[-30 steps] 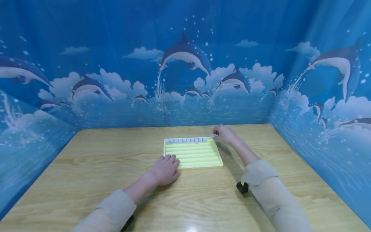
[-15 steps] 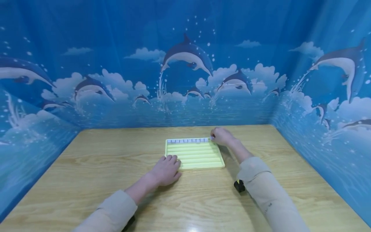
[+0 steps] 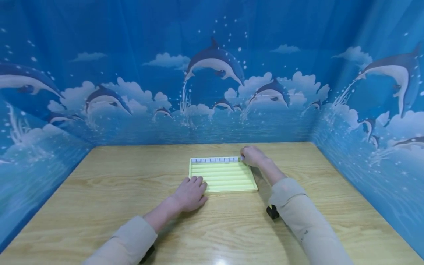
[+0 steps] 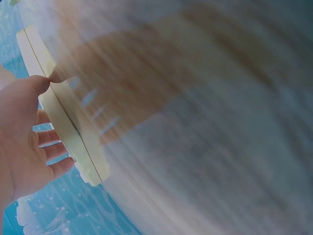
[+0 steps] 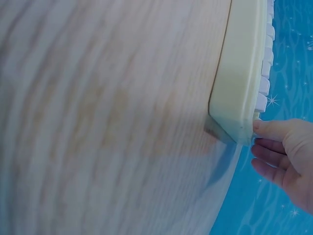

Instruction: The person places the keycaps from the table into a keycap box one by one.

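Note:
A pale yellow-green tray (image 3: pixel 223 176) with parallel ridged rows lies on the table. Along its far row stand several small white blocks (image 3: pixel 215 160), side by side; in the right wrist view, white blocks (image 5: pixel 264 86) rise above the tray wall (image 5: pixel 239 73). My left hand (image 3: pixel 189 194) holds the tray's near left corner; the left wrist view shows that hand's thumb (image 4: pixel 40 84) against the outer wall and its fingers over the rim. At the far right corner, my right hand (image 3: pixel 253 156) pinches a small white block (image 3: pixel 242 158), mostly hidden by the fingers.
The wood-grain table (image 3: pixel 132 176) extends around the tray. A blue curtain (image 3: pixel 149 121) printed with dolphins surrounds its back and sides. Black wrist devices (image 3: pixel 272 212) show under the sleeves.
My right hand has moved slightly left and down, bringing its block from above the corner to the end of the far row. The left hand stays on the tray.

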Demonstrator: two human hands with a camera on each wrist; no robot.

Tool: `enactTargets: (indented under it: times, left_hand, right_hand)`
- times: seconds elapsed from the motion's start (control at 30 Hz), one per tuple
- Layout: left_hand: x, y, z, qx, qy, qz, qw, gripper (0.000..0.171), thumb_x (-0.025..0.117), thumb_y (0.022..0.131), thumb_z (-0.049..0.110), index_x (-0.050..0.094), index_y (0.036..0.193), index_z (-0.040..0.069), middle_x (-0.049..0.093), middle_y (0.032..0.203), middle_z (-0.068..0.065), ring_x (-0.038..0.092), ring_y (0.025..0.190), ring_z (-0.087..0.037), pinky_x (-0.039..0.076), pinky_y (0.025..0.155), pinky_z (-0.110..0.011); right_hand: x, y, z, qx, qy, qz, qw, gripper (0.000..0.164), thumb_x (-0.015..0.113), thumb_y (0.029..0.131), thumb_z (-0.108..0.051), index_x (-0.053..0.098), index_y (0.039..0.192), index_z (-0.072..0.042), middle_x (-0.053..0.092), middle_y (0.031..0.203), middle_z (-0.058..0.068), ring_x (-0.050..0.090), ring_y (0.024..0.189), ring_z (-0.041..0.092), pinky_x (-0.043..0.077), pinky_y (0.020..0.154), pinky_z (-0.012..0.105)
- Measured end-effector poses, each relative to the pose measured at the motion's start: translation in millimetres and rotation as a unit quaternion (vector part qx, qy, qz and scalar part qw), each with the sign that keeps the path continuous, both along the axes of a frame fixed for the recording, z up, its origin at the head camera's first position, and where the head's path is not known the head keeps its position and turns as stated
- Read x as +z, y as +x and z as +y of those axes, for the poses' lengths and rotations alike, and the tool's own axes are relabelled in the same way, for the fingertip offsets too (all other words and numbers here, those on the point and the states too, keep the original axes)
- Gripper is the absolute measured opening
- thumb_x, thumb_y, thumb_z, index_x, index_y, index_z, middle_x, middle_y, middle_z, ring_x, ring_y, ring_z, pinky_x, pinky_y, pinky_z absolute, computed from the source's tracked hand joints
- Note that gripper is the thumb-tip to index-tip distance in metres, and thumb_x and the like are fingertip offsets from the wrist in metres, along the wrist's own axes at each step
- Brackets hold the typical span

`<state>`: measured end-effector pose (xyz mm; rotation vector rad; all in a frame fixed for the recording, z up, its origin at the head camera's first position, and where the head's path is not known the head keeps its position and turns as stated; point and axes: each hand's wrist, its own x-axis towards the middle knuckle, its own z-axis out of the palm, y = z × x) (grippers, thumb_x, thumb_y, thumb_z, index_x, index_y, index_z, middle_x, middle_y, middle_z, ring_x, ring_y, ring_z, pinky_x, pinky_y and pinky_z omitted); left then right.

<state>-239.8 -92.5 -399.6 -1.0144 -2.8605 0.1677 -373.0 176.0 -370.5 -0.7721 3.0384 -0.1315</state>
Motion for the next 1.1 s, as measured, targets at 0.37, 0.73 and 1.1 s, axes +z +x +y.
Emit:
enactTargets:
  times: [0.37, 0.73, 1.1]
  left_hand:
    - [0.0, -0.3, 0.5, -0.002, -0.003, 0.003, 1.0, 0.044, 0.047, 0.094, 0.039, 0.054, 0.119, 0.004, 0.05, 0.108, -0.011, 0.048, 0.101, -0.025, 0.042, 0.086, -0.04]
    - [2.2, 0.1, 0.7, 0.0, -0.005, -0.001, 1.0, 0.045, 0.046, 0.095, 0.04, 0.054, 0.12, 0.004, 0.051, 0.111, -0.011, 0.048, 0.104, -0.026, 0.042, 0.087, -0.041]
    - [1.8, 0.4, 0.2, -0.001, -0.001, -0.002, 1.0, 0.043, 0.047, 0.094, 0.039, 0.055, 0.117, 0.004, 0.05, 0.107, -0.01, 0.048, 0.101, -0.025, 0.042, 0.085, -0.04]
  right_hand:
    - [-2.7, 0.0, 1.5, 0.03, 0.023, 0.018, 0.999, 0.005, 0.063, 0.086, -0.006, 0.064, 0.081, -0.005, 0.056, 0.08, 0.004, 0.051, 0.073, 0.018, 0.046, 0.065, 0.032]
    - [-3.3, 0.2, 4.7, 0.054, 0.019, 0.027, 0.998, 0.008, 0.062, 0.087, -0.006, 0.066, 0.081, -0.004, 0.057, 0.08, 0.006, 0.054, 0.075, 0.02, 0.047, 0.067, 0.033]
    - [-5.8, 0.4, 3.1, 0.067, 0.007, 0.037, 0.997, 0.009, 0.059, 0.09, -0.007, 0.067, 0.087, -0.004, 0.06, 0.085, 0.008, 0.058, 0.082, 0.024, 0.049, 0.075, 0.037]
